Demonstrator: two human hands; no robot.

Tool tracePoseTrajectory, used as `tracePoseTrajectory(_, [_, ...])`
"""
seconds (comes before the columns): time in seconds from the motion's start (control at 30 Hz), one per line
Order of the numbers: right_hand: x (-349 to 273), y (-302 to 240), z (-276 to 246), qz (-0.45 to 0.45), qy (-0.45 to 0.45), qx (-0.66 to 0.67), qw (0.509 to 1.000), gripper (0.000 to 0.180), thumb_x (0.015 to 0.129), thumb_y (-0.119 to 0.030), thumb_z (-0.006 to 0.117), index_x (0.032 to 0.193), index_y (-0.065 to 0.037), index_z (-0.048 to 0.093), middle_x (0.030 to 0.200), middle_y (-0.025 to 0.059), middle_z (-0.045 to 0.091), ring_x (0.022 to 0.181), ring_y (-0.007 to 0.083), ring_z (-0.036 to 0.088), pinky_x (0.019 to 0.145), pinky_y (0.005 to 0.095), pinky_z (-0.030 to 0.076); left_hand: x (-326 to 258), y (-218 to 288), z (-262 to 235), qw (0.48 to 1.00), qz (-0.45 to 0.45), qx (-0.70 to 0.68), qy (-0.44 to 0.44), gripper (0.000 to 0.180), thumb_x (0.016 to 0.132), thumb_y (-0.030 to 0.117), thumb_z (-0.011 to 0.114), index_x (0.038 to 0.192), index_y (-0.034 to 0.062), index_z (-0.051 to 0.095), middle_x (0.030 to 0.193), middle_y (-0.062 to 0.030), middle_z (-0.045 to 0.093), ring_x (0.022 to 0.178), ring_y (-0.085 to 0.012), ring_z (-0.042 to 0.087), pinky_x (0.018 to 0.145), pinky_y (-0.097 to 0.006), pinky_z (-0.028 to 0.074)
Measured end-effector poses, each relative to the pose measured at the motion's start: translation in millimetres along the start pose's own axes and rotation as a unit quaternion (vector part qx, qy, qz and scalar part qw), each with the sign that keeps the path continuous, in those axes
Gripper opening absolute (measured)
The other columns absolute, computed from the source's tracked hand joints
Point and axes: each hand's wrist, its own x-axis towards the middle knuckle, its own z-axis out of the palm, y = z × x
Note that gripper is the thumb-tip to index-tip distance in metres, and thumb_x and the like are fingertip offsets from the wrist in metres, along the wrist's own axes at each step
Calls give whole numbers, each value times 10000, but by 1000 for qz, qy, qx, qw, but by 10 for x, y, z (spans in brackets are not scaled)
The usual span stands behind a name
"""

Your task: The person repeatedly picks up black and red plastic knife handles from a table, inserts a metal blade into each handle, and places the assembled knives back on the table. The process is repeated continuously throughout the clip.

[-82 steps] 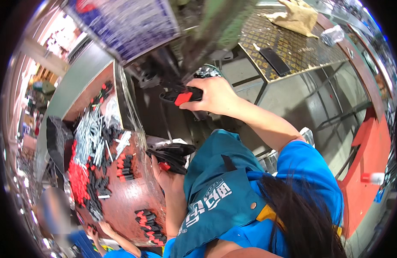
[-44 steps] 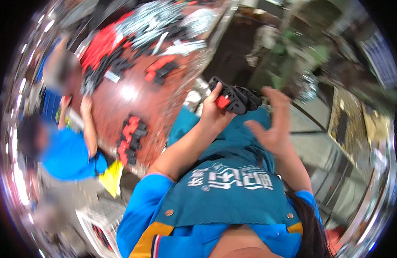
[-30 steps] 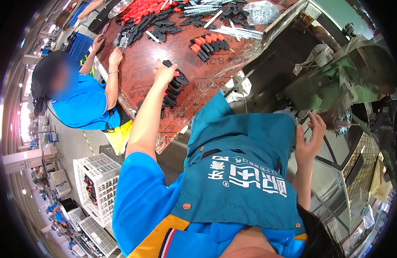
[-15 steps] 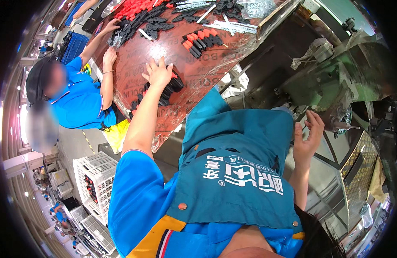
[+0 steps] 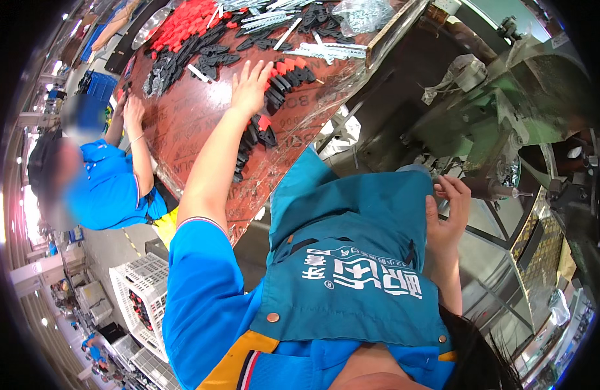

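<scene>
My left hand [image 5: 249, 90] reaches over the red-brown table with its fingers spread and nothing held in them. Its fingertips lie at the left end of a row of black parts with red-orange ends [image 5: 291, 77]; whether they touch is hard to tell. A second row of black parts [image 5: 254, 138], one with a red piece on top, lies beneath my left wrist and forearm. Beside my apron, my right hand [image 5: 448, 211] is raised, thumb and fingers apart and loosely bent, with no object visible in it. It is nearest to a machine's metal spindle [image 5: 511, 192].
Red pieces [image 5: 176, 31], black parts [image 5: 212, 57], pale grey toothed strips [image 5: 329, 52] and a clear plastic bag [image 5: 364, 16] cover the table's far side. A green machine [image 5: 534, 97] stands at right. At left, a co-worker [image 5: 108, 179] handles something small near white crates [image 5: 141, 299].
My left hand has moved farther across the table, from the nearer row of black parts to the farther row. The co-worker's hands have drawn back toward the table edge. My right hand barely differs.
</scene>
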Motion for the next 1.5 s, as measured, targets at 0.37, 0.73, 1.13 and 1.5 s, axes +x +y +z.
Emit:
tracePoseTrajectory(0.37, [-130,49,-41,36,3,-1,999,335,862,-79,670,1178,9,600,1195,138,534,939,226,607,805,316,504,598,-145,-42,962,228,76,-126,1077,697,94,759,1550,244,120,1481,-91,350,1434,-304,254,1157,-549,232])
tracePoseTrajectory(0.73, [-36,52,8,28,-7,15,999,326,866,-54,657,1182,2,600,1201,134,537,930,220,609,802,311,506,337,-341,-25,964,258,-24,-58,540,707,25,676,1216,62,498,1126,-122,506,1101,-337,513,953,-425,437])
tracePoseTrajectory(1.13, [398,-232,414,251,-238,530,774,955,832,-425,732,1519,-84,164,1392,171,409,1215,250,489,981,383,446,-627,1236,-1593,825,504,-64,247,266,824,162,614,1089,156,586,1117,-36,569,1185,-195,558,1086,-680,242])
tracePoseTrajectory(1.5, [-88,-381,215,266,-264,732,569,780,925,-321,654,1509,-93,190,1361,163,485,1162,317,591,928,400,524,-1228,1793,-1974,830,503,-147,193,549,837,161,636,1345,188,431,1399,-92,442,1343,-308,398,1050,-744,149])
